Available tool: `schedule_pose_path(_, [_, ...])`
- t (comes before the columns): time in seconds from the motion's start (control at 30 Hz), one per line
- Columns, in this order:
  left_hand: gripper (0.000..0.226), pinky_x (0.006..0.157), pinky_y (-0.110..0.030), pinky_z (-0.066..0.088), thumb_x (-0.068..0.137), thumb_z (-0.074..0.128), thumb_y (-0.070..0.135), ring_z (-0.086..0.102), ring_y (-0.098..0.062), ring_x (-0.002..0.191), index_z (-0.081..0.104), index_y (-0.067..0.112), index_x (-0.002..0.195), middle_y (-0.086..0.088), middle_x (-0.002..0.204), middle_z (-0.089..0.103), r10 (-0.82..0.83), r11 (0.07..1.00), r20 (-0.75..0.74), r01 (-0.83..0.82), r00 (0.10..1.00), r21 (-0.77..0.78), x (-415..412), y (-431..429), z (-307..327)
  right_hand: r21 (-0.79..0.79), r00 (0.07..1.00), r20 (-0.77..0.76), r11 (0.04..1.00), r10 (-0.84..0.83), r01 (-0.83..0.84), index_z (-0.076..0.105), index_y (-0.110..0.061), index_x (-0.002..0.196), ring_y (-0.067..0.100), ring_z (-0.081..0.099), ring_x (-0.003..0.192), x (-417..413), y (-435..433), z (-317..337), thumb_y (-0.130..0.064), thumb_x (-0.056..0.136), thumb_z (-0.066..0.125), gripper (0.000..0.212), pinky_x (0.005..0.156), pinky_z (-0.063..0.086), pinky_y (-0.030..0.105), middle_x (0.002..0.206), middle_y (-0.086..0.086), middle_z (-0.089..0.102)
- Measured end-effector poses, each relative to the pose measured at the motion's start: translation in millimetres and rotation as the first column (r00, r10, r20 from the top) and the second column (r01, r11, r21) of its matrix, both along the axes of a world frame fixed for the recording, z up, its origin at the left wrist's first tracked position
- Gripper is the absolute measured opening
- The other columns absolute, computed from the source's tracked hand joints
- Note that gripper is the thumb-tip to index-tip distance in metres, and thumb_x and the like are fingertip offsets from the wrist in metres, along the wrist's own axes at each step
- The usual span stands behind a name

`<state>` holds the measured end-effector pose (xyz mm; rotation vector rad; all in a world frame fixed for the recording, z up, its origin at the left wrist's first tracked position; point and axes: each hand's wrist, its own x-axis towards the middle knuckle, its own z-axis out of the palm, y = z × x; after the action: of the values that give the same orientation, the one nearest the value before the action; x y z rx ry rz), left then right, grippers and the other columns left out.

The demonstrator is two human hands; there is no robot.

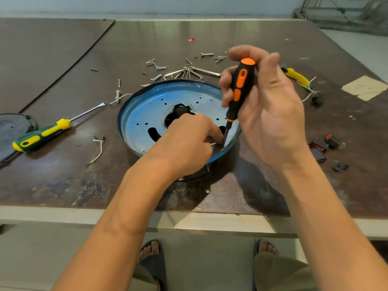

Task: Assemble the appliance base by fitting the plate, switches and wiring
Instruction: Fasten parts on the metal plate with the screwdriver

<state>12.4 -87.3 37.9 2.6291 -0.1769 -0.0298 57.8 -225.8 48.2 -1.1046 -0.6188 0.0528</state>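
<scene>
My right hand (270,114) wraps its fingers (226,80) round the orange-black screwdriver (241,87), upright so its tip bears on the silver plate (144,114) near the right edge. My left hand (189,139) curls beside the tip, probably steadying a screw; I cannot tell if it grips anything. The blue base (123,114) sits mid-way across the table (63,59).

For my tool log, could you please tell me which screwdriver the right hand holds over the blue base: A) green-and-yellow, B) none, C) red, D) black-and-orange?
D: the right hand grips the black-and-orange screwdriver, tip down at the blue base, while the green-and-yellow screwdriver lies apart on the table.
</scene>
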Motion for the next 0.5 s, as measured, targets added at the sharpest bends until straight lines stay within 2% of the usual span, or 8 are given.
schedule_pose_path(0.07, [0.050, 0.100, -0.040, 0.052, 0.087, 0.047, -0.003, 0.062, -0.017, 0.112, 0.073, 0.027, 0.118, 0.005, 0.123, 0.069, -0.003, 1.000, -0.003, 0.003, 1.000, 0.001, -0.2, 0.6, 0.2, -0.010, 1.000, -0.002, 1.000, -0.007, 0.007, 0.053, -0.004, 0.117, 0.020, 0.053, 0.079, -0.6, 0.9, 1.2, -0.017, 0.108, 0.030, 0.028, 0.075, 0.046, 0.032, 0.092, 0.011, 0.062])
schedule_pose_path(0.23, [0.049, 0.095, -0.040, 0.053, 0.086, 0.047, 0.001, 0.062, -0.020, 0.107, 0.074, 0.030, 0.115, 0.006, 0.119, 0.070, -0.022, 0.999, 0.009, 0.021, 1.000, 0.032, -0.1, 1.7, -0.2, -0.020, 0.996, 0.051, 0.997, -0.068, 0.069, 0.056, -0.002, 0.113, 0.029, 0.070, 0.090, -0.8, 1.4, 1.8, -0.003, 0.100, 0.051, 0.013, 0.086, 0.054, 0.039, 0.108, 0.019, 0.071])
schedule_pose_path(0.37, [0.049, 0.095, -0.041, 0.053, 0.086, 0.049, 0.002, 0.063, -0.019, 0.110, 0.072, 0.030, 0.119, 0.007, 0.121, 0.069, -0.018, 0.999, 0.020, 0.017, 1.000, 0.044, 0.0, 2.2, -0.8, -0.010, 0.984, 0.084, 0.987, -0.159, 0.161, 0.054, -0.010, 0.103, 0.023, 0.066, 0.076, -3.3, 2.8, 1.3, -0.002, 0.090, 0.068, 0.021, 0.076, 0.053, 0.034, 0.093, 0.014, 0.070])
schedule_pose_path(0.43, [0.048, 0.094, -0.041, 0.053, 0.087, 0.049, 0.005, 0.063, -0.018, 0.108, 0.072, 0.032, 0.119, 0.007, 0.119, 0.070, -0.019, 0.998, 0.021, 0.018, 1.000, 0.052, 0.1, 2.2, -1.1, -0.017, 0.979, 0.085, 0.982, -0.186, 0.188, 0.053, -0.012, 0.102, 0.021, 0.061, 0.072, -4.4, 4.8, 1.0, -0.005, 0.091, 0.068, 0.020, 0.071, 0.051, 0.033, 0.089, 0.012, 0.066])
schedule_pose_path(0.5, [0.046, 0.094, -0.040, 0.053, 0.088, 0.049, 0.006, 0.063, -0.018, 0.107, 0.072, 0.033, 0.118, 0.007, 0.118, 0.070, -0.013, 0.999, 0.029, 0.012, 1.000, 0.052, -0.4, 1.9, -1.2, -0.021, 0.988, 0.060, 0.989, -0.144, 0.146, 0.053, -0.012, 0.105, 0.019, 0.057, 0.074, -4.7, 4.7, 0.6, -0.014, 0.100, 0.055, 0.006, 0.070, 0.047, 0.031, 0.087, 0.009, 0.064])
